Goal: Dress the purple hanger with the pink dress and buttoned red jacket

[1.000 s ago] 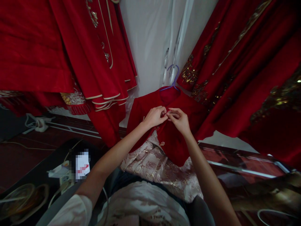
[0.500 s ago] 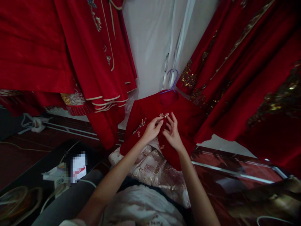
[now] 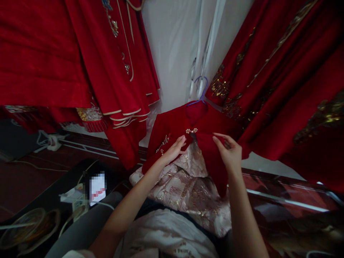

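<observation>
A short red jacket on a purple hanger lies in front of me, over pale pink brocade cloth on my lap. Its flower-shaped pearl clasp is joined at the neck; below that the front parts. My left hand rests against the front panel on the left, fingers stretched out. Thumb and forefinger of my right hand come together on the other front panel, drawing it to the right. The other fingers of that hand are curled.
Red garments with cream piping hang at left. Gold-embroidered red garments hang at right. A pale panel stands behind the hanger. At lower left are a phone with a lit screen, cables and a clear plastic container.
My right hand has moved away from the clasp to the right, spreading the jacket front. My left hand has dropped slightly and its fingers have straightened. The view has shifted a little.
</observation>
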A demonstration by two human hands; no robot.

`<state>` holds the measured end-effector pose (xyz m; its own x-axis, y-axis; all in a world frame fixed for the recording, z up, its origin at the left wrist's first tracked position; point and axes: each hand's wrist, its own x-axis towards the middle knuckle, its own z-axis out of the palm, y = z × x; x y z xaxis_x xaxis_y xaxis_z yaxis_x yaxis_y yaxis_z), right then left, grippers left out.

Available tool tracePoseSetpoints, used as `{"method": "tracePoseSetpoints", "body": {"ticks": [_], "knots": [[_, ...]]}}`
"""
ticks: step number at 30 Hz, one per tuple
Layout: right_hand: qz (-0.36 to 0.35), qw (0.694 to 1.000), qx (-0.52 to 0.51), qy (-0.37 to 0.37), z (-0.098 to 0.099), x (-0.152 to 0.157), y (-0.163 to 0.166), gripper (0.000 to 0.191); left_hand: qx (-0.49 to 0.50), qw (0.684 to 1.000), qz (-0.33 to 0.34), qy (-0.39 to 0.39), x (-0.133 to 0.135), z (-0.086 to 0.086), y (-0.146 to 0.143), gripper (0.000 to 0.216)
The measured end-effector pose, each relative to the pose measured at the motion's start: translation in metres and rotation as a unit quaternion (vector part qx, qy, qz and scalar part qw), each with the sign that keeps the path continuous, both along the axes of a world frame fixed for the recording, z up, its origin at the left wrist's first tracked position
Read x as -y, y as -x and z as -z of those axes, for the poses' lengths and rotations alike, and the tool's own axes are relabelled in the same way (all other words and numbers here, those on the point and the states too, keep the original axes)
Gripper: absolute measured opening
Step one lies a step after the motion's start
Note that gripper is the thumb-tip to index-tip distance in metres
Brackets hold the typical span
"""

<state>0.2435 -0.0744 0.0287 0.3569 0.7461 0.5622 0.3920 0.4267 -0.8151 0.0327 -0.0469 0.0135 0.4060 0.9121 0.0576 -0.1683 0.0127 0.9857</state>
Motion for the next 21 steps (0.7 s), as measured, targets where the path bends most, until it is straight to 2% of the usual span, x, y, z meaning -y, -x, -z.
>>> {"method": "tracePoseSetpoints", "body": {"ticks": [3,5,8,10,12,17,21], "knots": [[-0.085,0.996,-0.007,0.029,-0.017,0.016,0.004,0.028,0.017,0.999,-0.047,0.019,0.0,0.004,-0.013,0.057],[-0.142,0.989,0.007,0.051,-0.019,0.022,0.019,0.029,0.053,0.996,-0.051,0.048,0.003,0.003,-0.019,0.056],[-0.235,0.968,0.012,0.086,-0.01,0.023,0.048,0.038,0.105,0.991,-0.03,0.077,0.01,0.001,-0.015,0.061],[-0.309,0.945,0.02,0.108,0.0,0.02,0.063,0.042,0.109,0.99,-0.048,0.078,0.014,0.001,-0.005,0.061],[-0.346,0.931,0.026,0.111,0.009,0.016,0.073,0.039,0.1,0.988,-0.085,0.076,0.017,0.005,0.009,0.053],[-0.262,0.958,-0.021,0.115,0.033,0.002,0.086,0.034,0.105,0.982,-0.15,0.043,0.014,0.019,0.03,0.026],[-0.216,0.964,-0.087,0.128,0.05,-0.009,0.09,0.04,0.088,0.985,-0.143,0.036,0.013,0.023,0.025,0.021]]}}
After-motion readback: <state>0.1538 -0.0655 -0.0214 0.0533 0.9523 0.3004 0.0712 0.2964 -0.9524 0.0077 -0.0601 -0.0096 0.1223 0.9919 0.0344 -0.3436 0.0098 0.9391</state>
